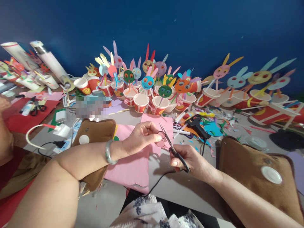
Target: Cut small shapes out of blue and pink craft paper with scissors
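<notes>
Fingers (pixel 157 138) of the left hand (pixel 142 134) are pinching a small pink paper piece (pixel 161 143), with scissors (pixel 175 151) at its 3 o'clock, gripped by the right hand (pixel 190 158). Paper cups (pixel 161 109) crowd the bench (pixel 171 190) at 12, brown cushion (pixel 247 171) around 4.

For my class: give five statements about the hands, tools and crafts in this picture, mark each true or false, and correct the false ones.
1. The right hand holds scissors. True.
2. The left hand is holding a paper cup. False: the left hand pinches pink paper.
3. Paper faces with long ears stand up from paper cups. True.
4. The wall is yellow. False: the wall is blue.
5. The glue gun is in the right hand. False: the glue gun lies among paper scraps.
</notes>
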Action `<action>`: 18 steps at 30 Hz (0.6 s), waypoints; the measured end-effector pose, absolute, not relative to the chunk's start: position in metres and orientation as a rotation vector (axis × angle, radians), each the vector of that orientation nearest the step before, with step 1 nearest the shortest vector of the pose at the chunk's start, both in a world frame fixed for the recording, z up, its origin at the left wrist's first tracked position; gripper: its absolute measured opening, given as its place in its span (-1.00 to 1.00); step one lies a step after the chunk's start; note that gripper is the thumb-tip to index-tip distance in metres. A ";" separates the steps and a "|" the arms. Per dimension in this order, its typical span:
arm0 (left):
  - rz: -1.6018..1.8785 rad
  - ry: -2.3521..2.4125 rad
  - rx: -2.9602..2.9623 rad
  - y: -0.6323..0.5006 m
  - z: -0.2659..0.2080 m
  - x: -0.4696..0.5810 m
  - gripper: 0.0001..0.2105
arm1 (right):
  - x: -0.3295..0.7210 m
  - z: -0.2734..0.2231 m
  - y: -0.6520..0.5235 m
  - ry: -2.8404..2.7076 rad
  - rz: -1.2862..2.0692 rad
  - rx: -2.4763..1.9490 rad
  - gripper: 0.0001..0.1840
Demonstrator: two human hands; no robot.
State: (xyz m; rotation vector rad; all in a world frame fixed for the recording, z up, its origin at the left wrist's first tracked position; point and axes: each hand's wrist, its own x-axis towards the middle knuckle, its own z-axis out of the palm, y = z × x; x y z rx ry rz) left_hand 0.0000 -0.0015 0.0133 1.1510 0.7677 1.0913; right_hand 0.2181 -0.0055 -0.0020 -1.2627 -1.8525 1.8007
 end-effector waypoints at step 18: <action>1.121 0.728 1.086 -0.001 0.011 -0.002 -0.84 | 0.219 -0.004 -0.006 -1.852 1.801 -1.279 -0.28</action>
